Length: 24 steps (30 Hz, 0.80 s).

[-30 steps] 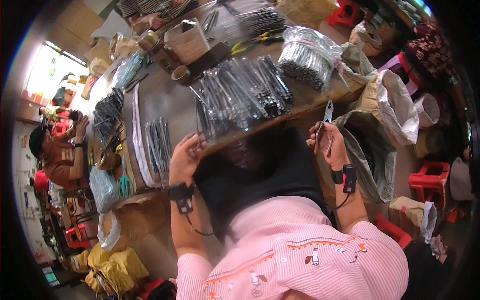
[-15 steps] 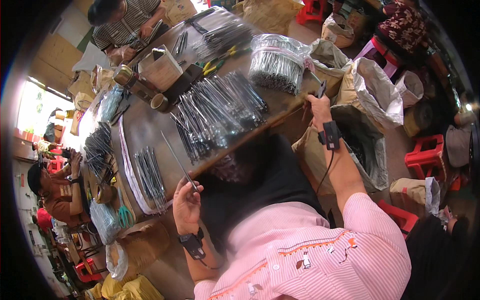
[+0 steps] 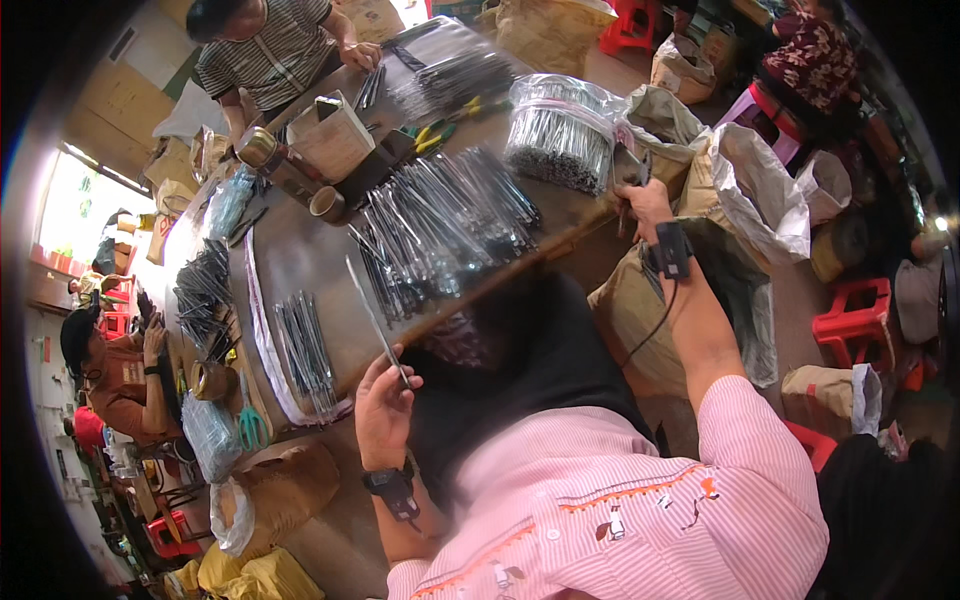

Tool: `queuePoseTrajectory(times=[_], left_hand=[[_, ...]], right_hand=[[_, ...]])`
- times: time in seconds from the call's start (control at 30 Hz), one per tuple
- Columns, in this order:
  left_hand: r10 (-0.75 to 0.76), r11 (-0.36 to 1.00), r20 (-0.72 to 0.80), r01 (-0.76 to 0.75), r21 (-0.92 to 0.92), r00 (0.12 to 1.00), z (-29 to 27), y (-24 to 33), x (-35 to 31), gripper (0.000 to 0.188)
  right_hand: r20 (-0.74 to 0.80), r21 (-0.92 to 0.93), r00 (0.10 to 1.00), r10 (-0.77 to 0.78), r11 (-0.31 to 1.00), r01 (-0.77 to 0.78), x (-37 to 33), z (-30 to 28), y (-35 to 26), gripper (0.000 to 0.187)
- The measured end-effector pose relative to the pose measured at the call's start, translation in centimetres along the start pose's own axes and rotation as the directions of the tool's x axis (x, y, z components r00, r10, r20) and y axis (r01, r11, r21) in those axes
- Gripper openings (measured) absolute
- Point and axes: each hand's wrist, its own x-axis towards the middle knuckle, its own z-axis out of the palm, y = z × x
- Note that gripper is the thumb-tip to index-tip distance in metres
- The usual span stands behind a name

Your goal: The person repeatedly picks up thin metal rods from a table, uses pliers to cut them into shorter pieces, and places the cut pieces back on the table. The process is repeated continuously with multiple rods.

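My left hand is closed around the lower end of a thin grey metal strip, which points up and away over the table's near edge. My right hand is closed at the table's right edge, beside a plastic-wrapped bundle of silvery rods. A small dark and silvery object shows at its fingertips, too blurred to name. Between my hands, on the table, lies a wide pile of shiny metal strips. A smaller row of strips lies left of my left hand.
An open sack stands under my right forearm, with more sacks beyond. Scissors with teal handles, a cup, a box and yellow-handled pliers are on the table. A co-worker sits across; red stools stand right.
My right hand has moved a little up toward the wrapped bundle. In my left hand the strip has shifted slightly. The co-worker across has reached a hand toward rods at the table's far side.
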Motion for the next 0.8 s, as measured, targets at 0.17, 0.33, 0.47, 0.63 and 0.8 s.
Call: queuePoseTrajectory(times=[0.17, 0.33, 0.47, 0.63, 0.8], left_hand=[[-0.008, 1.000, -0.100, 0.007, -0.015, 0.995, -2.3, 0.6, -1.5, 0.034], [-0.005, 0.999, -0.097, 0.000, -0.046, 0.995, -2.2, 0.0, -1.5, 0.034], [-0.030, 0.999, 0.017, 0.031, -0.017, 0.999, -1.0, -0.8, -0.8, 0.034], [-0.017, 0.999, 0.019, 0.016, 0.046, 1.000, -1.0, -1.5, -0.8, 0.034], [-0.069, 0.996, -0.004, 0.069, 0.060, 0.998, -0.9, -2.1, -0.7, 0.034]], right_hand=[[0.347, 0.395, 0.926, 0.151, 0.872, -0.290, -1.9, -2.5, -0.2, 0.007], [0.562, 0.569, 0.815, 0.143, 0.647, -0.506, -0.3, -1.9, -0.6, 0.008], [0.485, 0.582, 0.865, 0.124, 0.693, -0.426, 1.0, -0.3, -1.3, 0.008], [0.581, 0.638, 0.814, 0.022, 0.609, -0.472, -1.4, -0.4, -1.8, 0.008], [0.525, 0.420, 0.849, 0.058, 0.850, -0.318, -6.0, -0.4, -2.2, 0.011]])
